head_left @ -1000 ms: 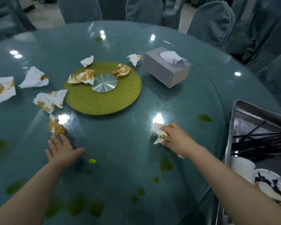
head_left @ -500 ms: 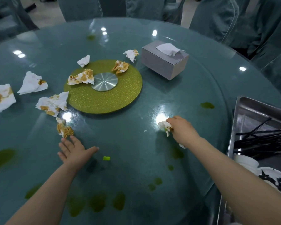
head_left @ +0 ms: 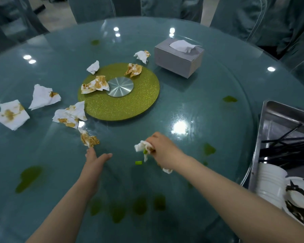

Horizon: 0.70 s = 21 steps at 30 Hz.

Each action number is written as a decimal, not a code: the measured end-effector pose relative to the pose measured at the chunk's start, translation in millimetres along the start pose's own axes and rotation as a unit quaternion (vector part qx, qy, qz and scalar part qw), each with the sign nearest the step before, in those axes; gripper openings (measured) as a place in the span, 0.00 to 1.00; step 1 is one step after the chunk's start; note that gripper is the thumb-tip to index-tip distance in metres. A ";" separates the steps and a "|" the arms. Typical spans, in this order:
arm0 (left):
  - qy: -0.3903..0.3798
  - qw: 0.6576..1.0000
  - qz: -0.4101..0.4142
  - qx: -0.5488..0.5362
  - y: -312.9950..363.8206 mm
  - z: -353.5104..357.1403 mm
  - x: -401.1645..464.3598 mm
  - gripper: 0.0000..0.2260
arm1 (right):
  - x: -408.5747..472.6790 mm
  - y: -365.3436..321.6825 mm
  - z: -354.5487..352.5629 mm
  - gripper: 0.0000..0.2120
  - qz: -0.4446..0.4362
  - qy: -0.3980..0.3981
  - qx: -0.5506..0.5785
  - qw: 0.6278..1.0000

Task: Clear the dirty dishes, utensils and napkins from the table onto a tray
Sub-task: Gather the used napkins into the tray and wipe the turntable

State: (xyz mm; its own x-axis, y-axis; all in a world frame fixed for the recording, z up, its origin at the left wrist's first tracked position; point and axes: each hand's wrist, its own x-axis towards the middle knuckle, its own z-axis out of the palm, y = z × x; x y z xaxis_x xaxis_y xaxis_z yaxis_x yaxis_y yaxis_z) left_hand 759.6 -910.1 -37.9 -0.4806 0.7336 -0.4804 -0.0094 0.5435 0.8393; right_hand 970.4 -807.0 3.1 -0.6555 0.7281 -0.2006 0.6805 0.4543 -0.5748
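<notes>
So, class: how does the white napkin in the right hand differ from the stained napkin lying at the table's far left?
The held white napkin is bunched in the right hand; the far-left stained napkin lies spread flat, untouched. The held one shows green, the other brown stains. Both are used white paper.

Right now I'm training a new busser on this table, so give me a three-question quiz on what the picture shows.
1. True or false: the right hand grips a crumpled white napkin.
2. Where does the grey cardboard tissue box stand: A) on the glittery yellow-green round turntable, B) on the teal glass table beyond it, C) in the steel tray?
3. Fill in: the black chopsticks lie in the ____.

Key: 1 true. 2 B. 3 steel tray.
</notes>
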 end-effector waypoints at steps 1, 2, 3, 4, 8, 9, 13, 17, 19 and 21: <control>-0.017 0.999 -0.008 -0.035 1.7 -3.1 -2.0 0.37 | 0.6 -8.6 7.7 0.09 -0.007 -0.018 -0.006 1.000; -0.034 0.998 -0.015 -0.054 3.5 -3.6 -3.7 0.37 | -0.2 -14.5 14.6 0.09 -0.009 -0.035 -0.013 0.999; -0.049 0.997 -0.021 -0.057 5.7 -3.9 -4.8 0.37 | -0.8 -19.4 20.7 0.08 -0.006 -0.046 -0.018 0.999; -0.060 0.996 -0.026 -0.052 7.5 -4.5 -5.5 0.38 | -1.1 -23.1 26.0 0.08 -0.002 -0.053 -0.026 0.998; -0.078 0.995 -0.048 -0.049 9.4 5.4 -8.6 0.41 | -9.2 -16.9 36.6 0.14 0.006 -0.055 -0.095 0.994; -0.081 0.994 -0.050 -0.053 9.7 9.3 -9.8 0.40 | -12.0 -12.2 37.9 0.15 0.000 -0.048 -0.105 0.993; -0.106 0.991 -0.059 -0.062 13.8 24.2 -16.0 0.39 | -16.4 4.9 35.6 0.18 0.006 -0.010 -0.101 0.995; -0.110 0.992 -0.051 -0.019 20.4 42.7 -24.9 0.37 | -13.0 17.0 31.0 0.15 0.036 0.028 -0.130 0.990; -0.118 0.992 -0.044 0.007 23.6 50.7 -29.3 0.37 | -13.3 23.8 29.5 0.15 0.050 0.042 -0.133 0.989; -0.117 0.992 -0.042 0.034 26.8 57.3 -33.6 0.36 | -13.5 29.6 23.6 0.14 0.064 0.052 -0.126 0.989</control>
State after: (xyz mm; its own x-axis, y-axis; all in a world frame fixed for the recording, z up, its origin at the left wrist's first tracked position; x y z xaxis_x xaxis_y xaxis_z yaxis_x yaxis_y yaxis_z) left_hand 825.7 -896.8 -13.8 -0.2630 0.7549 -0.6009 0.0217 0.6273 0.7785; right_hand 991.7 -815.5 -29.9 -0.5298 0.8311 -0.1693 0.8247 0.4582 -0.3317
